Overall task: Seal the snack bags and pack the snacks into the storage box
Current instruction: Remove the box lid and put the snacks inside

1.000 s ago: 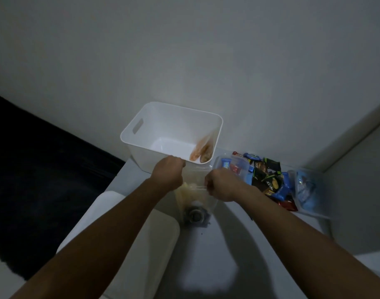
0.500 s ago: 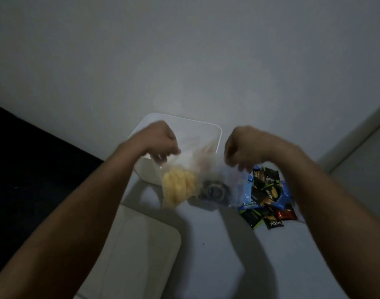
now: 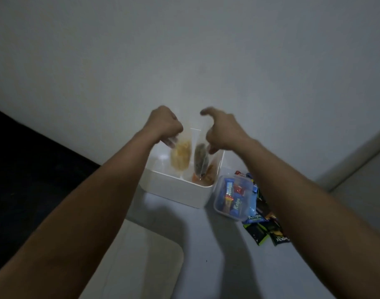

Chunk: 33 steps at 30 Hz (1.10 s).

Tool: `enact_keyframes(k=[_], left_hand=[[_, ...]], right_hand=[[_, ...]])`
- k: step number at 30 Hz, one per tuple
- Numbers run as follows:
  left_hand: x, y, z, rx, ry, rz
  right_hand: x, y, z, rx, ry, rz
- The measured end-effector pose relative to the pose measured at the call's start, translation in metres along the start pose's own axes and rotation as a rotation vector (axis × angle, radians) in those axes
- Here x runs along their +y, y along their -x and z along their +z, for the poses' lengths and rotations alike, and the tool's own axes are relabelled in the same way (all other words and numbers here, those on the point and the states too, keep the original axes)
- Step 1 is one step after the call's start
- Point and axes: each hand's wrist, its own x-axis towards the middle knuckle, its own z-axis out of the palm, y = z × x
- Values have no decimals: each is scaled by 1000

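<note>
Dim room, pale table point(image 3: 217, 266) against a wall. Left hand point(image 3: 165, 124) is pinching a yellow-snack bag point(image 3: 181, 156), right hand point(image 3: 222, 131) a dark-snack bag point(image 3: 200, 160), both hanging blurred over the white box point(image 3: 180, 186). Orange bag point(image 3: 206, 178) inside is partly hidden.

Both arms outstretched, left hand point(image 3: 166, 124) fisted (right hand point(image 3: 222, 131) looser).

Both forearms bare, no sleeves; left hand point(image 3: 164, 124), right hand point(image 3: 222, 131) ungloved.
</note>
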Motion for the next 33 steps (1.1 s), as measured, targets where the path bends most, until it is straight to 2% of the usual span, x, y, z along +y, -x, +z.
enact_keyframes(k=[5, 13, 16, 20, 24, 27, 33], left_hand=[[-41, -19, 49, -91, -61, -109], [-71, -33, 88, -373, -66, -180], [-68, -33, 95, -483, -36, -188], [-73, -40, 105, -499, 80, -254], [-77, -45, 111, -562, -11, -248], [-81, -45, 109, -530, -45, -247], [-78, -34, 97, -266, -89, -73]], right_hand=[[33, -9, 60, -122, 215, 106], [74, -22, 84, -312, 299, 218], [82, -28, 81, -285, 310, 240], [86, -32, 76, -127, 286, 269], [92, -32, 72, -107, 96, 345], [95, -26, 63, -76, 7, 349], [98, 1, 36, -42, -157, 375]])
